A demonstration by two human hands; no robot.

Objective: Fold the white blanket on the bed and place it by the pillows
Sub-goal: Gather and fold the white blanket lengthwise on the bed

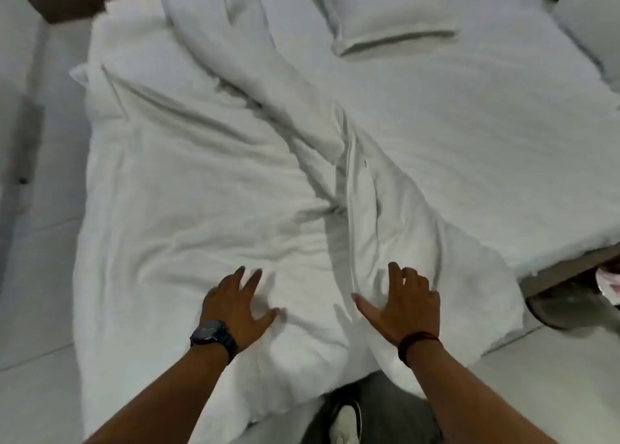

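The white blanket lies rumpled over the left half of the bed and spills off the near foot edge toward me. A thick twisted fold of it runs diagonally from the far left down to the near middle. My left hand, with a dark watch on the wrist, rests flat on the blanket with fingers spread. My right hand, with a dark red wristband, lies open on the raised fold to its right. Neither hand grips cloth. One white pillow lies at the head on the right, and another is partly wrapped in the blanket.
Pale tiled floor runs along the bed's left side and near right. The bed's dark frame and leg show at the right corner, with a small pink-and-white object beside it. My shoe is under the hanging blanket edge.
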